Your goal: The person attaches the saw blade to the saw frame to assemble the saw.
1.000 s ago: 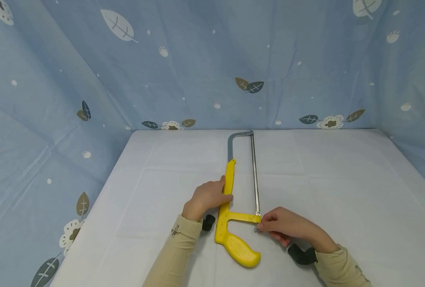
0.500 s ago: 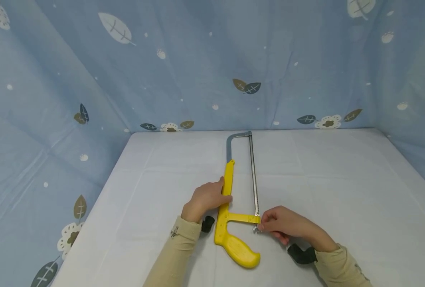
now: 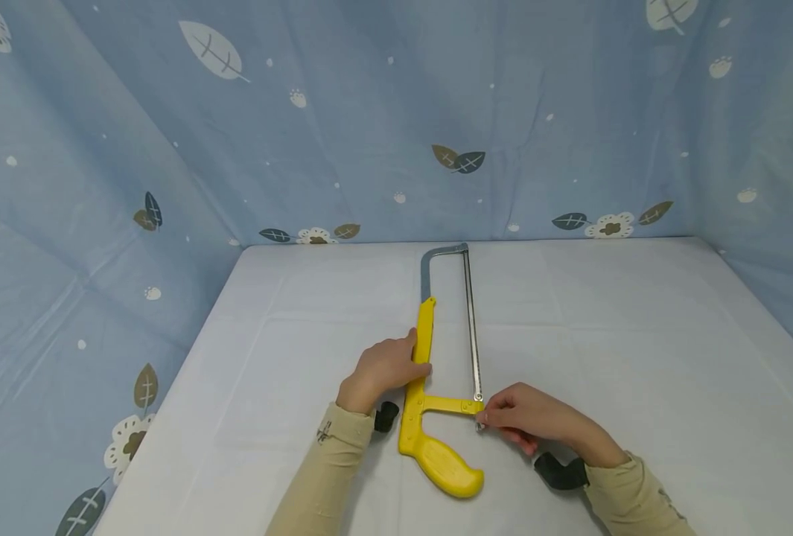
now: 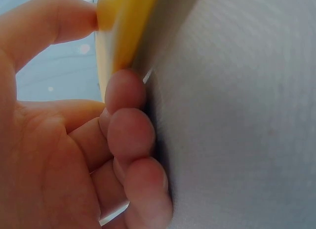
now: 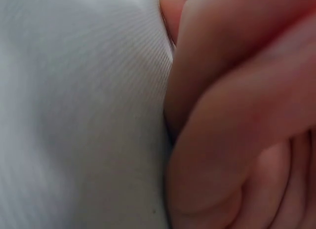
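Note:
A hacksaw with a yellow handle (image 3: 448,467) lies flat on the white-covered table, its grey frame end pointing away from me. Its blade (image 3: 472,327) runs along the right side. My left hand (image 3: 384,367) grips the yellow frame bar between thumb and index finger. In the left wrist view the other fingertips (image 4: 131,135) are curled against the cloth beside the yellow bar (image 4: 129,31). At the near end of the blade, my right hand (image 3: 530,413) pinches a small metal wing nut (image 3: 479,427), partly covered by the fingertips. The right wrist view shows mostly curled fingers (image 5: 217,155).
White cloth (image 3: 624,335) covers the table, with faint fold lines. A blue patterned curtain (image 3: 369,134) rises behind it and along both sides. Black wrist-mounted pieces (image 3: 560,473) sit under each wrist, near the tabletop.
The wing nut shows at a different angle in each frame, turned by my right fingertips. My left hand keeps its hold, and the hacksaw stays put while the view shifts slightly.

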Motion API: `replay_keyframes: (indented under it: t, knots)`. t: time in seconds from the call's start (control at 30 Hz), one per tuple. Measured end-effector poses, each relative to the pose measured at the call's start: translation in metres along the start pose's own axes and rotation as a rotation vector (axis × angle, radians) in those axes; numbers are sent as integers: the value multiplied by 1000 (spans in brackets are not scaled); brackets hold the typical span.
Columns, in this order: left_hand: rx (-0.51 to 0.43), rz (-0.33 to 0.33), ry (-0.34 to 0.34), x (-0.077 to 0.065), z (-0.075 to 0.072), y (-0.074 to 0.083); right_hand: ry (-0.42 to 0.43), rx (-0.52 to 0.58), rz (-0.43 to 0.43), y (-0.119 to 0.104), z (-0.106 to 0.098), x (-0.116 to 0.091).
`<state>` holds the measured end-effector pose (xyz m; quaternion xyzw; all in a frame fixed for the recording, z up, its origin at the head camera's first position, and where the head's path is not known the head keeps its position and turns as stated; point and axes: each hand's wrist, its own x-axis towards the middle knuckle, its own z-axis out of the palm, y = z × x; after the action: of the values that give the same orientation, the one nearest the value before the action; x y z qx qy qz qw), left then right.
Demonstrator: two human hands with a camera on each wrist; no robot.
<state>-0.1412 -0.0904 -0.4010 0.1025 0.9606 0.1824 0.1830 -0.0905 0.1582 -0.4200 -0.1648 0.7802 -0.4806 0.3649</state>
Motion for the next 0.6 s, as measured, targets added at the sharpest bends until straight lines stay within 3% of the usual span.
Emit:
replay_keyframes:
  t: [0.6]
  knots:
    - [1, -5, 1, -2, -1, 1, 9, 6, 1, 0, 0, 0]
